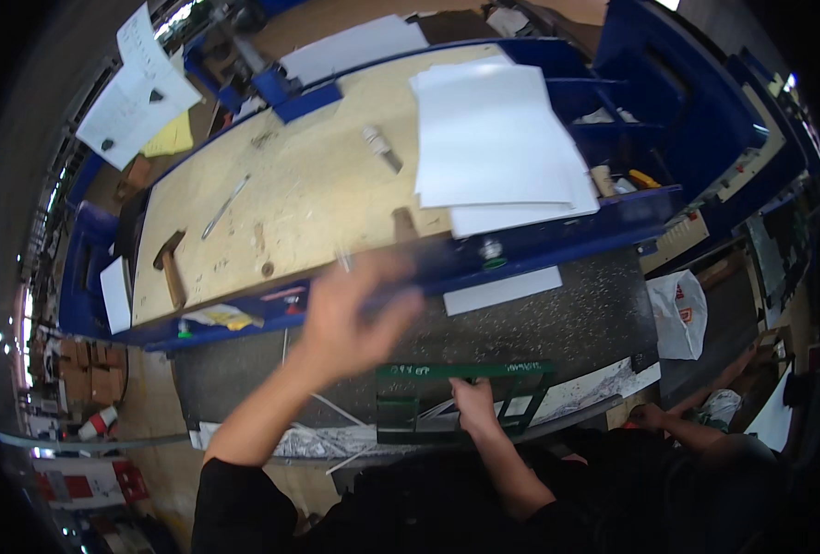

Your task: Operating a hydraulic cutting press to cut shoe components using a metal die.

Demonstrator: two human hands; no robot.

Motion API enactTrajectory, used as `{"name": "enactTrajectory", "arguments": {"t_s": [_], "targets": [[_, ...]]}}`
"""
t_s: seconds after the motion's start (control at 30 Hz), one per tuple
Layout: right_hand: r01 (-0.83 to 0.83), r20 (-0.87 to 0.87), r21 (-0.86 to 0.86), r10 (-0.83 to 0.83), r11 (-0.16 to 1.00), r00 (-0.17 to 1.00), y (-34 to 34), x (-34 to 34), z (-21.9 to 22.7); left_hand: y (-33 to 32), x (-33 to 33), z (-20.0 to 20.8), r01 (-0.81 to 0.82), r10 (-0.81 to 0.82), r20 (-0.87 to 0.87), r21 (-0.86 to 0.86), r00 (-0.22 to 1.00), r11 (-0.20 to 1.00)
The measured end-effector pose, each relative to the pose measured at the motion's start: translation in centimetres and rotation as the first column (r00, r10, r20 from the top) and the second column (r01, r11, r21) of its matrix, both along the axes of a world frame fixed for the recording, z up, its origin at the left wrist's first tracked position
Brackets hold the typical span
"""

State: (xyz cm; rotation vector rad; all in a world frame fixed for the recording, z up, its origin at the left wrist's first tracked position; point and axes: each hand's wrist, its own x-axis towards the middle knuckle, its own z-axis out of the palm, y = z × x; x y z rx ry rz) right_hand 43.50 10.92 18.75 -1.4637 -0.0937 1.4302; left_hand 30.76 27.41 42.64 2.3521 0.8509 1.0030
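My left hand (pixel 359 319) is raised over the front edge of the workbench. Motion smears its fingers, but the thumb stands apart from them and nothing is visible between. My right hand (pixel 474 402) grips the top bar of a dark green frame (pixel 398 372) with crossbars and light handwritten marks. The frame is held close to my body, at the near edge of a dark speckled surface (pixel 594 300). Beyond my left hand, on the bench's wooden top (pixel 313 198), lie a hammer (pixel 172 268), a thin pen-like rod (pixel 225 206) and a light cylindrical piece (pixel 382 148).
White sheets (pixel 493 138) are stacked on the bench's right side. A blue rim (pixel 576 222) edges the bench. A white plastic bag (pixel 677 314) hangs at right, near another person's hand (pixel 650 415). Papers (pixel 142 102) stand at far left. Cardboard boxes (pixel 87 369) are stacked lower left.
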Motion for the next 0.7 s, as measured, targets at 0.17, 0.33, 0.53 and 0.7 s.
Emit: {"name": "enactTrajectory", "arguments": {"t_s": [0.17, 0.33, 0.53, 0.7], "targets": [[-0.136, -0.095, -0.097, 0.127, 0.986, 0.987, 3.0, -8.3, 0.5, -13.8, -12.8, -12.9, 0.111, -0.158, -0.342, -0.153, 0.926, 0.982], [-0.324, -0.29, -0.102, 0.284, 0.941, 0.914, 4.6, -23.6, -3.8, -20.2, -23.0, -18.1, -0.257, -0.082, -0.767, -0.312, 0.637, 0.915], [-0.526, -0.156, -0.191, 0.504, 0.829, 0.85, 3.3, -44.6, -4.2, -26.0, -44.7, -24.7, -0.175, -0.114, -0.596, -0.404, 0.795, 0.898], [-0.628, -0.138, -0.253, 0.615, 0.736, 0.776, 2.3, -61.9, -3.0, -29.8, -62.5, -24.6, -0.043, -0.153, -0.612, -0.293, 0.776, 0.955]]}}
